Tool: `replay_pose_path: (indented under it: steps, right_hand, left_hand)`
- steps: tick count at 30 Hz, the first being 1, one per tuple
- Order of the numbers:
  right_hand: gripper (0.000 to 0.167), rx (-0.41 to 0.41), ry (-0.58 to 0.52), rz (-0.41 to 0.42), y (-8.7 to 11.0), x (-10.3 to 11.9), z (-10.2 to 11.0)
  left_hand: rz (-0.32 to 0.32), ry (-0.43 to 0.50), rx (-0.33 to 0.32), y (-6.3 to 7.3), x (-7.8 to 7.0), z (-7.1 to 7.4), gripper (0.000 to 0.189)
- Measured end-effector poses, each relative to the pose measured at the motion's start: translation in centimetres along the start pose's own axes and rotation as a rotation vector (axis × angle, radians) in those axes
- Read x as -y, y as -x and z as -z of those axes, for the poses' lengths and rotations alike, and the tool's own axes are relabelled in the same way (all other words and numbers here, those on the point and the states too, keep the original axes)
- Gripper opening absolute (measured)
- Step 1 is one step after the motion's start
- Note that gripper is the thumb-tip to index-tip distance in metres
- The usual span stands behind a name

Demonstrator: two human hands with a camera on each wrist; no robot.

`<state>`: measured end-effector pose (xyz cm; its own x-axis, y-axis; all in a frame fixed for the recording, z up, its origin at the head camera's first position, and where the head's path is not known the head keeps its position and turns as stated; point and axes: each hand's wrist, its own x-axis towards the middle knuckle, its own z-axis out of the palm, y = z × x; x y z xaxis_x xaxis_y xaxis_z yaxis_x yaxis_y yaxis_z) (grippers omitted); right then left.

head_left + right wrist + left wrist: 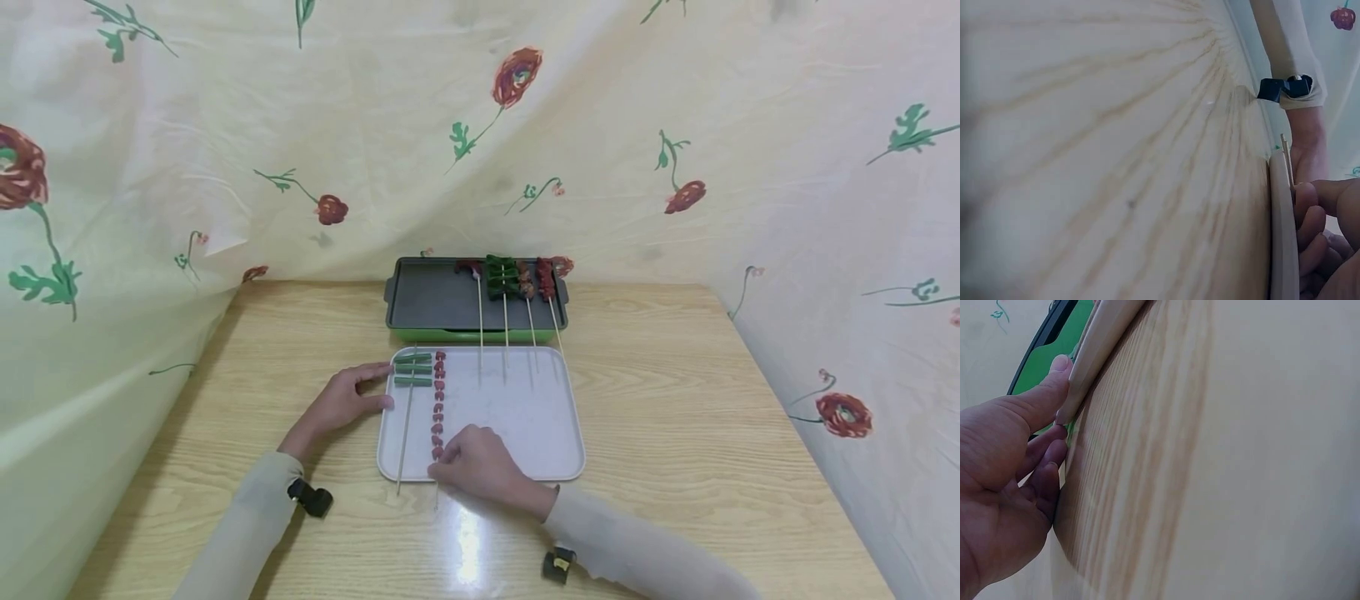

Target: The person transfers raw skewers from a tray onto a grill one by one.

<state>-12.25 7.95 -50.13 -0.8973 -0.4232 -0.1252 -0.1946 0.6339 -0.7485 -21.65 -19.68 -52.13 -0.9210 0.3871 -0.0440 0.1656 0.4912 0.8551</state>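
My right hand (482, 465) pinches the near end of a thin skewer threaded with small red pieces (438, 397), over the tray's near edge. In the right wrist view a bare wooden stick tip (1287, 153) projects from those fingers (1307, 203). My left hand (345, 402) touches the left rim of the white tray (483, 477), its thumb and fingers apart. From the left wrist, that thumb (1055, 381) lies against the tray's edge. Between the left hand and the red skewer, a skewer with green bean-like pieces (412, 368) lies on the tray.
Behind the tray stands a green grill with a dark plate (435, 296). On its right side lie several skewers, including dark green leafy pieces (502, 277) and red pieces (545, 279); their sticks reach over the tray. A wooden table (675, 417) carries everything, with a flowered cloth (420, 125) behind.
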Motion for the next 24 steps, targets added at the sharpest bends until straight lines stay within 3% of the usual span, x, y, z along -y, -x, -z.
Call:
replay_pose_path:
  steps: [5, 12, 24]
  right_hand:
    - [0.015, -0.005, -0.039, -0.031, 0.6, -0.3, 0.7]
    - [0.013, -0.082, -0.077, -0.032, 1.8, -0.9, 2.3]
    - [0.013, -0.125, -0.194, -0.074, 3.6, -0.7, 3.3]
  left_hand:
    - [-0.004, 0.002, 0.003, -0.1, -0.1, 0.0, 0.063]
    - [-0.002, 0.003, 0.002, -0.2, -0.3, 0.0, 0.062]
    - [0.017, -0.004, 0.003, 0.0, -0.2, 0.0, 0.062]
